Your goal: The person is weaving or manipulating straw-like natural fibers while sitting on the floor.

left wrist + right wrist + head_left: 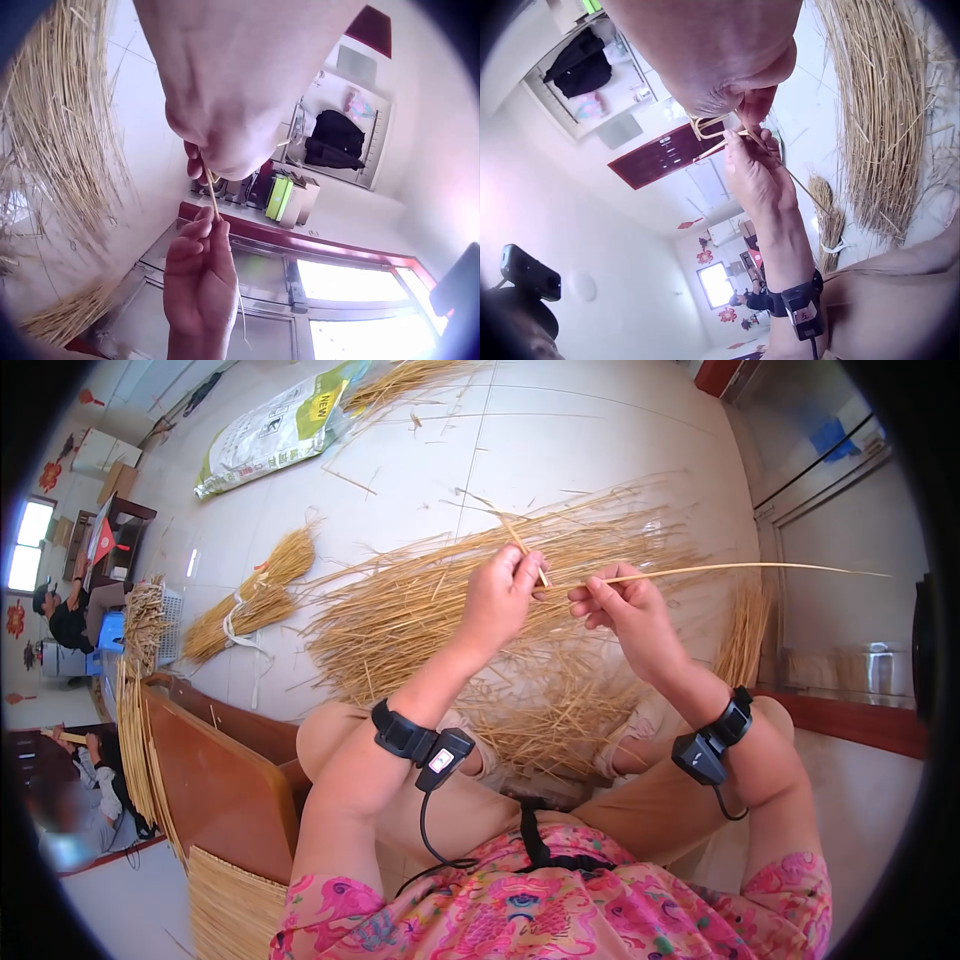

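Seated above a floor strewn with straw, we see, at far left, a tied bundle (250,598) lying apart from the loose heap (420,610). Our left hand (497,603) pinches the near end of a single straw stalk (720,568) between thumb and curled fingers; the right hand (625,616) pinches the same stalk just beside it — fingertips of both nearly touching. The stalk runs out to the right, held level above the heap. We judge this the sorting or stripping step: one stalk is singled out and being worked at its end. The next move calls for a steady pinch from one hand while the other slides or peels along the stalk.
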`<state>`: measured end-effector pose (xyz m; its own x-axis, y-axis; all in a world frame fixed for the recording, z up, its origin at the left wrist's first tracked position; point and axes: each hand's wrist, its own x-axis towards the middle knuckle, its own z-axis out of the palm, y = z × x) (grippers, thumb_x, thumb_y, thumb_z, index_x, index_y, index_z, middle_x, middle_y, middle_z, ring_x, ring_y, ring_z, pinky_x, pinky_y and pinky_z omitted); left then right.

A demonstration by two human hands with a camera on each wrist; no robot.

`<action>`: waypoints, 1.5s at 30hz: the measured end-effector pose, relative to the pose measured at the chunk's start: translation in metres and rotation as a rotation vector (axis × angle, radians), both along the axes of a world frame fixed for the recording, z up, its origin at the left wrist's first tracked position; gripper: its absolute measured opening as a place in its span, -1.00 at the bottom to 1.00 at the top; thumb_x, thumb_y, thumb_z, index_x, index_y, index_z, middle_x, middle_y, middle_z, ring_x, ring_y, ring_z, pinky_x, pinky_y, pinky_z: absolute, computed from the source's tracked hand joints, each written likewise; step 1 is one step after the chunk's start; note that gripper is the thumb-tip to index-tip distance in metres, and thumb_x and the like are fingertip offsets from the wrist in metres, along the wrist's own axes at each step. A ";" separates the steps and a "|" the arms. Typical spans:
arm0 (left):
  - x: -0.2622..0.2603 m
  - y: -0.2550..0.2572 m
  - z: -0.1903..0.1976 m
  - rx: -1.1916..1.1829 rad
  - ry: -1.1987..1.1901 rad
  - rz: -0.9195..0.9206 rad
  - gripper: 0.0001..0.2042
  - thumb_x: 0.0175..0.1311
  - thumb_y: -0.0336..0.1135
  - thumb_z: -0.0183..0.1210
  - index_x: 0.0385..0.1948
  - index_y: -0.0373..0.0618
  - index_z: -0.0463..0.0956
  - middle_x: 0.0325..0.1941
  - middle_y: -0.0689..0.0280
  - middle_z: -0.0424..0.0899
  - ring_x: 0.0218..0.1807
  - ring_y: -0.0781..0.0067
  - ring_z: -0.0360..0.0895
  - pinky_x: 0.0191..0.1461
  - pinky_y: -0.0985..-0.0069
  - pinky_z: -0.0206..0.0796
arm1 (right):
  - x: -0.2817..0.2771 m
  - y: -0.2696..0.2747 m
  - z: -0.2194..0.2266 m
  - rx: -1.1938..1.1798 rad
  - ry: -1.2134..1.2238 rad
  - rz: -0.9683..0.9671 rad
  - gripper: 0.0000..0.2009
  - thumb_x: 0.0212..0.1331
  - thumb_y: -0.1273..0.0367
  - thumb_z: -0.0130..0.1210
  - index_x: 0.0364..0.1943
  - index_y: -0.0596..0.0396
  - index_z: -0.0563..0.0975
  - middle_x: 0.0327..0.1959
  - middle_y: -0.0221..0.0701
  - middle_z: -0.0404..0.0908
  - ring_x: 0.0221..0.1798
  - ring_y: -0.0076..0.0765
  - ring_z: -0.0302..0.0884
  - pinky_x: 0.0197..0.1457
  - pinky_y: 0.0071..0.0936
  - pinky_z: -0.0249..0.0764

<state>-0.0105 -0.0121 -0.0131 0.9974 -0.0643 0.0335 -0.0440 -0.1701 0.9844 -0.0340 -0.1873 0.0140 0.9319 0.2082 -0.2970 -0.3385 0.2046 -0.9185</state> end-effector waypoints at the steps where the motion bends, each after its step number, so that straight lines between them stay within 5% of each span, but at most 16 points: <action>1: 0.000 0.000 0.000 0.024 -0.023 0.037 -0.74 0.31 -0.26 -0.01 -0.48 -0.27 0.47 -0.59 0.22 0.59 -0.52 0.50 0.56 -0.46 0.54 0.36 | 0.001 0.000 0.002 -0.001 -0.014 -0.010 -0.90 0.27 0.40 -0.05 -0.31 0.15 0.40 -0.36 -0.32 0.60 -0.36 -0.54 0.55 -0.35 -0.63 0.46; 3: 0.001 0.002 0.008 0.159 0.000 0.076 -0.76 0.35 -0.28 -0.06 -0.42 -0.24 0.47 -0.52 0.30 0.57 -0.45 0.58 0.50 -0.32 0.60 0.35 | 0.001 -0.001 0.001 0.008 -0.030 -0.029 -0.89 0.27 0.39 -0.05 -0.31 0.15 0.40 -0.35 -0.32 0.60 -0.35 -0.54 0.55 -0.33 -0.63 0.46; 9: 0.024 0.028 0.008 -0.036 0.000 0.329 -0.76 0.35 -0.27 -0.06 -0.43 -0.23 0.47 -0.52 0.26 0.60 -0.50 0.58 0.48 -0.39 0.60 0.32 | 0.006 -0.008 0.005 0.049 -0.061 -0.074 -0.88 0.29 0.38 -0.08 -0.30 0.15 0.39 -0.33 -0.32 0.58 -0.33 -0.55 0.53 -0.29 -0.62 0.45; 16: 0.018 0.030 0.020 -0.225 0.180 0.179 -0.78 0.35 -0.27 -0.05 -0.36 -0.23 0.48 -0.43 0.28 0.57 -0.48 0.69 0.35 -0.36 0.70 0.21 | 0.014 -0.016 0.007 0.072 -0.072 -0.078 -0.88 0.30 0.38 -0.09 -0.30 0.15 0.38 -0.32 -0.31 0.57 -0.34 -0.54 0.52 -0.29 -0.61 0.45; 26: 0.000 0.010 0.016 -0.129 0.293 -0.201 -0.68 0.38 -0.20 -0.11 -0.19 -0.31 0.49 -0.33 0.25 0.60 -0.39 0.63 0.48 -0.30 0.69 0.32 | 0.017 -0.014 0.009 -0.099 -0.256 -0.087 -0.87 0.30 0.37 -0.11 -0.28 0.17 0.37 -0.34 -0.34 0.55 -0.36 -0.57 0.53 -0.36 -0.66 0.44; 38: 0.003 0.009 0.010 -0.182 0.246 0.060 -0.68 0.40 -0.22 -0.16 -0.34 -0.29 0.48 -0.38 0.21 0.61 -0.47 0.60 0.50 -0.38 0.64 0.36 | 0.018 -0.010 0.010 -0.003 -0.192 -0.141 -0.86 0.30 0.38 -0.11 -0.30 0.19 0.39 -0.38 -0.36 0.55 -0.34 -0.54 0.54 -0.31 -0.64 0.48; 45: -0.001 0.010 0.019 -0.182 0.217 -0.147 -0.72 0.39 -0.26 -0.13 -0.21 -0.30 0.48 -0.35 0.23 0.60 -0.44 0.65 0.44 -0.34 0.68 0.29 | 0.020 -0.014 0.008 0.017 -0.154 -0.127 -0.86 0.31 0.36 -0.10 -0.25 0.16 0.39 -0.27 -0.32 0.56 -0.28 -0.51 0.56 -0.28 -0.63 0.47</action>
<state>-0.0114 -0.0017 0.0063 0.9630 -0.2206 -0.1548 0.1592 0.0021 0.9872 -0.0139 -0.2018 0.0219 0.9852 0.0893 -0.1464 -0.1646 0.2523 -0.9536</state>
